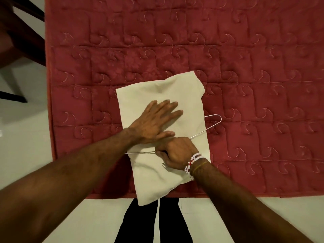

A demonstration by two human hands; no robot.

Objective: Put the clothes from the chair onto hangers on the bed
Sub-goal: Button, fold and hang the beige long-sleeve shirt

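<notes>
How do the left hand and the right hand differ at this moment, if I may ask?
The left hand lies flat, fingers straight, on the cloth; the right hand curls round the hanger. The right wrist wears bracelets; the left is bare. Both are over the cloth.

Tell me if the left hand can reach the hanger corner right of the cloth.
Likely yes: left hand lies flat on the cloth, only bare cloth between it and the hanger corner.

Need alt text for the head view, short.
A left hand presses flat on a folded cream cloth on a red quilted bed, while the right hand grips a wire hanger lying across the cloth. A dark chair stands at upper left.
</notes>
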